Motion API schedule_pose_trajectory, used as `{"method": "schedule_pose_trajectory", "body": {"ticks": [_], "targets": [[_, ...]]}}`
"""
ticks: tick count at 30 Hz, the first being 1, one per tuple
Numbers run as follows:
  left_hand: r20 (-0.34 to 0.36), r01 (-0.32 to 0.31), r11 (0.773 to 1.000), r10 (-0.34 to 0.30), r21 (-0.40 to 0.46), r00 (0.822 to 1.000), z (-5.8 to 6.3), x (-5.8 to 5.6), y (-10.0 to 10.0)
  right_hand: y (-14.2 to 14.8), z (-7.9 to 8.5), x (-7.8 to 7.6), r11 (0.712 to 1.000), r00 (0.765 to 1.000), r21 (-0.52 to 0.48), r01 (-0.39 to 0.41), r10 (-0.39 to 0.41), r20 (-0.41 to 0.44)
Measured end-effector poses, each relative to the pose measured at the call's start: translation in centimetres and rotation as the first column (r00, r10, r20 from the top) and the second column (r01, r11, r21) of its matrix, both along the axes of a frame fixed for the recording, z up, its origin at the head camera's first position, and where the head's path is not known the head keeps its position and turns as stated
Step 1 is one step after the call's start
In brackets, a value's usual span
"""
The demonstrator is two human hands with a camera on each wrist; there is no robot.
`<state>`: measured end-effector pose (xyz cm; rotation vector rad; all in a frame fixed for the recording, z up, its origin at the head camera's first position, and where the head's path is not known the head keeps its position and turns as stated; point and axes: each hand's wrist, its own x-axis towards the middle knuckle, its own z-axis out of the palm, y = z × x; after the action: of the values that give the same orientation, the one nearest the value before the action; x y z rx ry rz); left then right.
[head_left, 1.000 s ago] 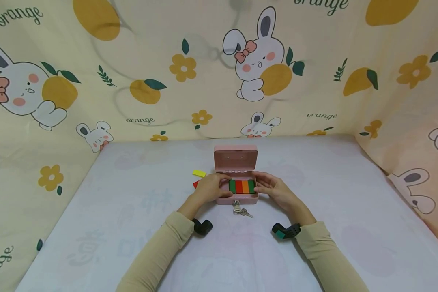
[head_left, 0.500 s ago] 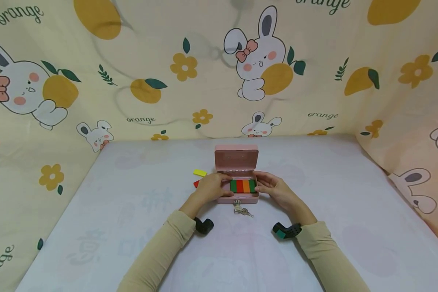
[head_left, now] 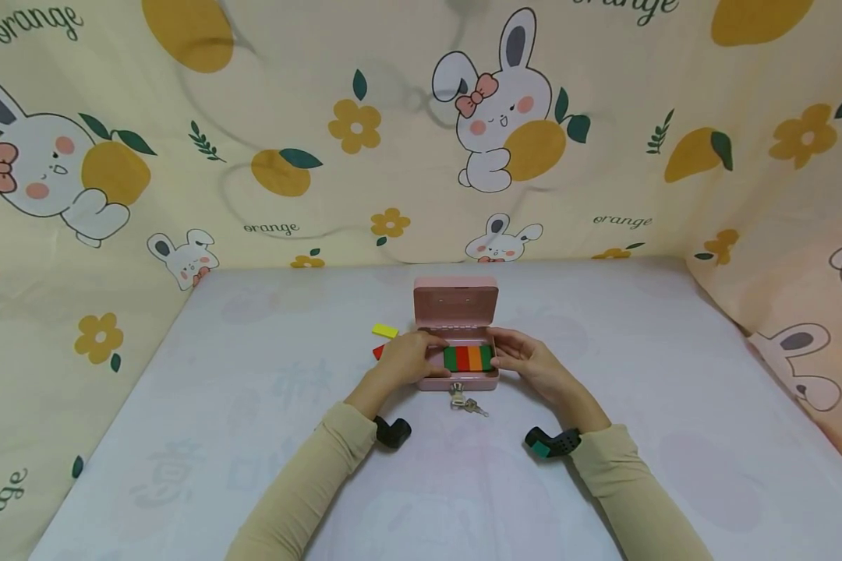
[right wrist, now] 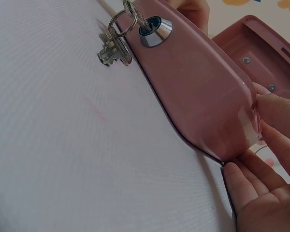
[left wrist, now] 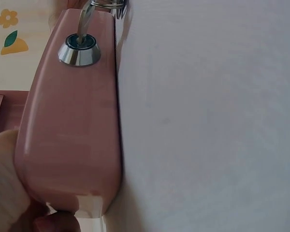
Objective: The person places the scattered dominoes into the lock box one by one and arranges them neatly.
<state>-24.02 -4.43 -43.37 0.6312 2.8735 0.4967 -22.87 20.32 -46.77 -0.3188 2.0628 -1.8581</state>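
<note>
In the head view a pink metal cash box (head_left: 456, 305) stands on the table with its lid raised. A row of flat coloured blocks (head_left: 467, 359), green, red and orange, lies inside it. My left hand (head_left: 401, 360) holds the box's left wall, its thumb over the rim; part of that hand (left wrist: 5, 179) shows beside the box in the left wrist view. My right hand (head_left: 529, 365) holds the opposite wall, and in the right wrist view its fingers (right wrist: 268, 166) bend round the box's end. A key (left wrist: 85, 21) sits in the front lock (left wrist: 79, 50).
A yellow block (head_left: 384, 331) and a partly hidden red block (head_left: 377, 352) lie on the white tabletop (head_left: 421, 483), left of the box. More keys (right wrist: 114, 50) hang from the ring at the lock. A patterned cloth (head_left: 393, 62) rises behind the table.
</note>
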Motion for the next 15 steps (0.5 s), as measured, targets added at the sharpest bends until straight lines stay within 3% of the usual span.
{"method": "schedule_pose_trajectory", "body": {"ticks": [15], "targets": [[0.016, -0.018, 0.999, 0.017, 0.033, 1.0, -0.03, 0.04, -0.05, -0.03, 0.09, 0.08, 1.0, 1.0, -0.02, -0.005, 0.005, 0.001]]}}
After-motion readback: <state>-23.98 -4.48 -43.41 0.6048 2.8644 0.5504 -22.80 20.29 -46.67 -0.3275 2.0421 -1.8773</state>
